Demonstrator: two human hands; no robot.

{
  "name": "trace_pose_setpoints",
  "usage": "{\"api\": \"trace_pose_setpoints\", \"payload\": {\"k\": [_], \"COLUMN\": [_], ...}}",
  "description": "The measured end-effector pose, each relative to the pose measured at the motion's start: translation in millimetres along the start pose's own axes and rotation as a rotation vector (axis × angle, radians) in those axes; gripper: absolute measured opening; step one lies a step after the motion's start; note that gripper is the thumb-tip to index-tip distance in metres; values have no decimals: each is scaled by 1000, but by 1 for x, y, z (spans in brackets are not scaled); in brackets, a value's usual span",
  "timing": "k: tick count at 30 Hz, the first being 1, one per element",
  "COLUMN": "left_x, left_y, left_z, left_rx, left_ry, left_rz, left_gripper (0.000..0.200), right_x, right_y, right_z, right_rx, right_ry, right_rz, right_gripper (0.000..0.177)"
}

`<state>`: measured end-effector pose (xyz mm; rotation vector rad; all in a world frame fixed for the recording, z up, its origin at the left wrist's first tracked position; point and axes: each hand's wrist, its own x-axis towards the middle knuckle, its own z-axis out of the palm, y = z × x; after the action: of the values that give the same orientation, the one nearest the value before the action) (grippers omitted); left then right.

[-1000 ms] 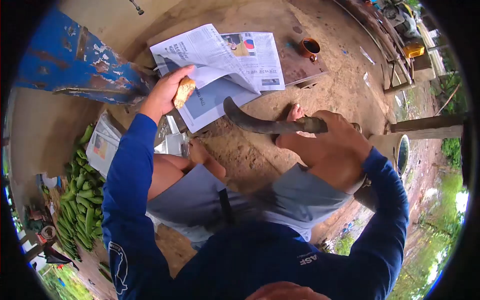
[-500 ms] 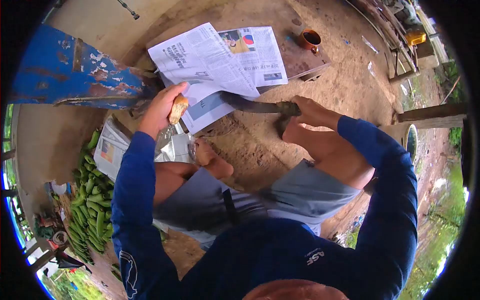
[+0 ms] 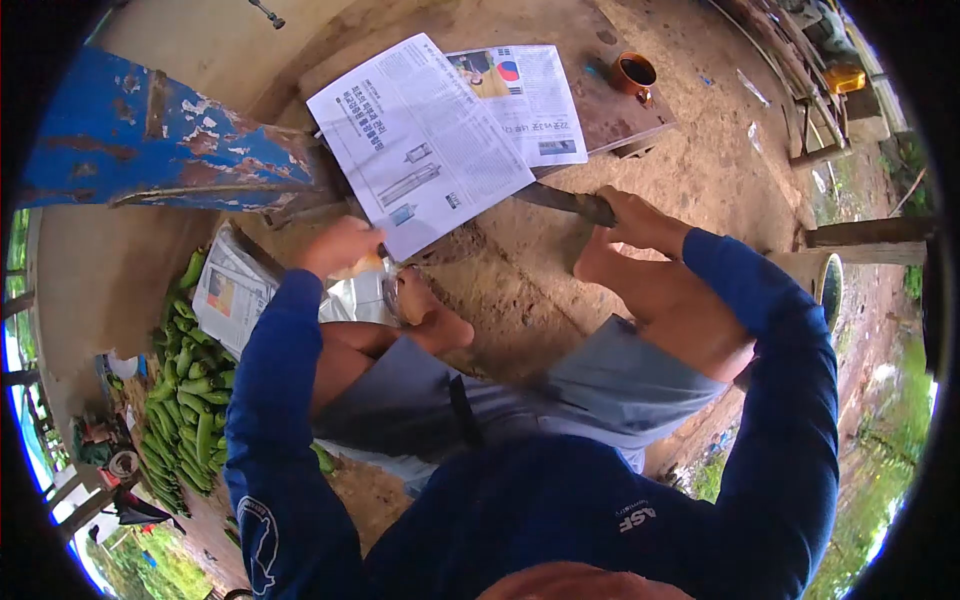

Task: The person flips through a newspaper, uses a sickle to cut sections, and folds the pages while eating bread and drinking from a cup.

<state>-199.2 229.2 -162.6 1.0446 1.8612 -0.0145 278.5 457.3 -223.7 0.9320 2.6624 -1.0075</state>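
- The right hand [image 3: 642, 224] wraps around the knife [image 3: 560, 200].
- The knife pokes under the newspaper [image 3: 430, 145].
- The left hand [image 3: 342, 247], beside the newspaper, is too blurry to tell its grip.

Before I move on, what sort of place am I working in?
It looks like a semi-outdoor work area, perhaps at a rural home or farm. A heap of long green produce lies near a plain wall, the floor is rough and brown, and greenery shows outside.
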Motion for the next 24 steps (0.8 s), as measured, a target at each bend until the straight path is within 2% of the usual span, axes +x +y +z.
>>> {"api": "trace_pose_setpoints", "payload": {"k": [1, 3, 6, 10, 12, 15, 18, 20, 22, 24], "left_x": [2, 8, -13, 30, 70, 96, 57, 58, 48, 16], "left_y": [2, 6, 69, 91, 80, 78, 97, 82, 77, 81], "left_z": [5, 18, 26, 34, 40, 32, 14, 6, 2, -5], "left_rx": [139, 419, 387, 449, 444, 113, -258, -574, -1070, -1151], "left_ry": [109, 325, 557, 621, 663, 680, 623, 481, 295, 345], "left_rz": [45, 142, 254, 188, 136, 162, 199, 90, 59, 115], "left_gripper": [47, 50, 57, 67, 71, 69, 63, 57, 56, 56], "right_x": [0, 3, 8, 10, 9, 5, 13, 19, 20, 19], "right_y": [-2, -5, -6, -14, -21, -21, -22, -28, -21, -26], "right_z": [0, -5, -5, -10, -13, -18, -18, -24, -23, -28], "right_rx": [-7, -63, -92, -71, -111, -118, -86, -69, 16, -12], "right_ry": [21, -9, -40, -103, -80, -70, -103, -127, -118, -130], "right_rz": [-54, -20, 52, 185, 142, 109, 94, 95, 61, 96], "right_gripper": [58, 54, 54, 56, 55, 56, 56, 55, 55, 50]}}
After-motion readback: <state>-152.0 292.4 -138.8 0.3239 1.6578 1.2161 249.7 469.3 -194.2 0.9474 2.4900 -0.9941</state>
